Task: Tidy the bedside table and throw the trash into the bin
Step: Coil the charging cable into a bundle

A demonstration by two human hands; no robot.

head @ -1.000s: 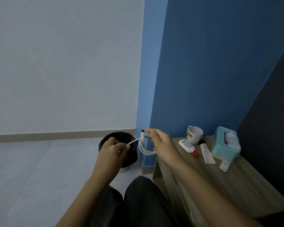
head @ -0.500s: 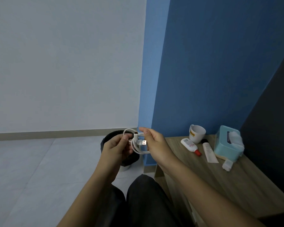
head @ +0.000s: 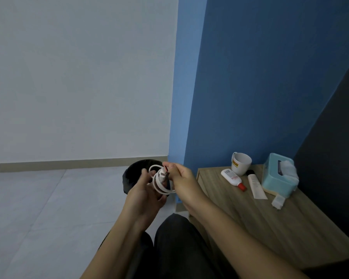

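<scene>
Cable (head: 162, 175) hangs coiled between both hands. Right hand (head: 181, 178) pinches its plugs from above; left hand (head: 147, 191) rests beside it, fingers relaxed.

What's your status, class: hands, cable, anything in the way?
Right hand pinches coiled white cable at its plugs. Left hand against coil, grip unclear. Cable off bedside table, black bin behind. Nothing in the way.

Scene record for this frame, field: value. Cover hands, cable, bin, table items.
right hand: pinches white cable coil near its plugs
left hand: against the coil; grip unclear
bin: black, on floor behind the hands
bedside table: mug, red-capped tube, black-capped tube, tissue box, small white scrap
</scene>
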